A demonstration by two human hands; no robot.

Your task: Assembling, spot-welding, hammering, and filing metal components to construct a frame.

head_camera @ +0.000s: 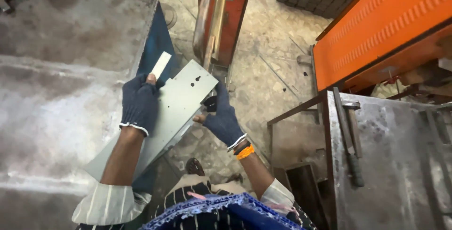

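Left hand (140, 104), in a dark knit glove, is closed on the far-left edge of a grey sheet-metal panel (162, 117) and also pinches a small white flat piece (160, 65), maybe chalk or a marker, hard to tell. Right hand (221, 117), gloved too, grips the panel's right edge near the keyhole slot, fingers wrapped under. Panel is held in the air, tilted, between the big worn steel table (61, 70) on the left and a second steel bench (391, 164) on the right, over the stone floor. A file-like tool (351, 140) lies on the right bench; orange machine (376, 27) far right. To do this well: hold by the edges with both hands, keep gloves on against sharp rims, keep the panel level so it doesn't twist, and keep the white piece clear of the face
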